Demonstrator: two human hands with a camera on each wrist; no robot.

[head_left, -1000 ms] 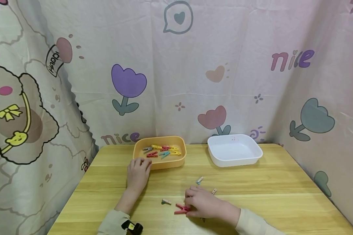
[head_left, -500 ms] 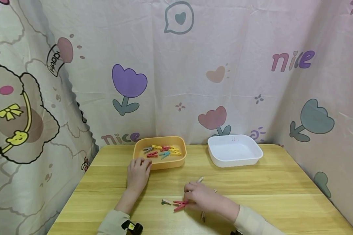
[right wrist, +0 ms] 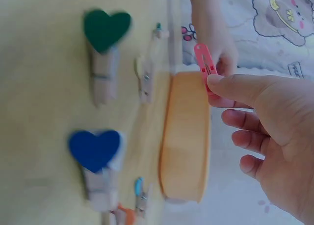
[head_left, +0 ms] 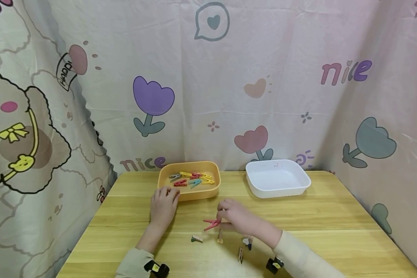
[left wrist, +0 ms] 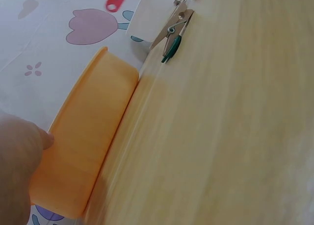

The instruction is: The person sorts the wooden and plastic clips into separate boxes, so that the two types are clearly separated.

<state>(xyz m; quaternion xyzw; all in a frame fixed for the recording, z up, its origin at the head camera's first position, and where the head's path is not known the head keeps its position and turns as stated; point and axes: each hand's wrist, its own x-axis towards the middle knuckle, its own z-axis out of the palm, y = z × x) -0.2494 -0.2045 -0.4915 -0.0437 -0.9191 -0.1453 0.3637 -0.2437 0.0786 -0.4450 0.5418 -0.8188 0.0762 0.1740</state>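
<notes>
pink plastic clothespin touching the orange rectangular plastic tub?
Apart. Head view: yellowish wooden tabletop shows between the pink plastic clothespin, held in the right hand, and the orange rectangular plastic tub.

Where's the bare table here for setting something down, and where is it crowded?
Bare: the right side of the table, between the white tray and right sleeve; also the gap between that tray and the orange tray. Crowded: centre front, where wooden clips lie near the right hand holding a red clip; and inside the orange tray, with coloured clips.
</notes>
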